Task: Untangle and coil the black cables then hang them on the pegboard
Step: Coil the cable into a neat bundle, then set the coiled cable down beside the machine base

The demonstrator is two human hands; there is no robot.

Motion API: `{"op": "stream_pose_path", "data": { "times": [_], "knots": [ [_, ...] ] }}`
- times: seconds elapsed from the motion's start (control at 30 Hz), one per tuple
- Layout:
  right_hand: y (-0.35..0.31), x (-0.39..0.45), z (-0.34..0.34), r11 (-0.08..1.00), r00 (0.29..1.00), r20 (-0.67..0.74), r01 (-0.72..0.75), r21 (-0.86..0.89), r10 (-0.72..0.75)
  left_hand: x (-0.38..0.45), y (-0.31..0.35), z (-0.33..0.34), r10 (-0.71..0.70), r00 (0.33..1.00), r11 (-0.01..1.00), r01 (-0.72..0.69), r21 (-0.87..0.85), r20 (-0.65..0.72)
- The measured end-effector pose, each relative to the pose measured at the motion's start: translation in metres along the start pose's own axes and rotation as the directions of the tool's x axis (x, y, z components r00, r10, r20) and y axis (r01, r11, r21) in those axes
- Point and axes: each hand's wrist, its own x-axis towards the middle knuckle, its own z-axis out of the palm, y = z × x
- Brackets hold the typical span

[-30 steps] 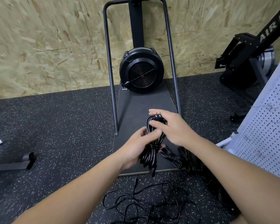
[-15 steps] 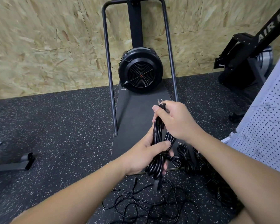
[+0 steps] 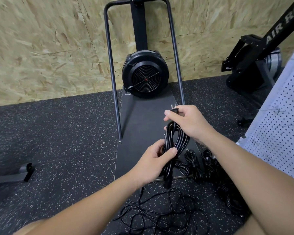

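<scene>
Black coiled power cable [image 3: 174, 141], centre frame: left hand [image 3: 153, 164] grips its middle. Right hand [image 3: 187, 122] pinches its two-pronged plug [image 3: 174, 109] and top loops. Loose black cables [image 3: 159, 212] lie tangled below.

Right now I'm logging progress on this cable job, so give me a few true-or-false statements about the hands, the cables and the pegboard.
1. The left hand grips the middle of the coiled cable. True.
2. The right hand is empty. False: it pinches the plug at the top of the coil.
3. A tangled cable lies loose on the floor near the person. True.
4. Coiled cables already hang on the pegboard. False: none hang on the part in view; the finished bundles lie on the floor.
5. The fan sits on the pegboard. False: it stands on the machine's base by the wall.
</scene>
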Motion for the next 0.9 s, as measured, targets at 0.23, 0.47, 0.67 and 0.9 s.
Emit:
{"op": "stream_pose_path", "data": {
  "times": [0.23, 0.47, 0.67, 0.9],
  "knots": [
    [0.019, 0.004, -0.004, 0.981, 0.987, 0.04, -0.159, 0.11, 0.156, 0.019, -0.009, 0.008, -0.176, 0.981, 0.938, 0.141, -0.318, -0.083],
    [0.037, -0.02, 0.021, 0.883, 0.911, 0.175, -0.407, 0.232, 0.374, 0.054, -0.023, -0.009, -0.237, 0.961, 0.859, 0.138, -0.493, -0.142],
    [0.107, -0.011, 0.055, 0.932, 0.936, 0.1, -0.347, 0.102, 0.338, 0.083, -0.072, -0.018, -0.285, 0.949, 0.886, 0.207, -0.416, -0.135],
    [0.2, 0.0, 0.095, 0.891, 0.891, -0.047, -0.453, -0.025, 0.451, 0.116, -0.182, -0.014, -0.416, 0.88, 0.887, 0.338, -0.314, -0.228]
  ]
}}
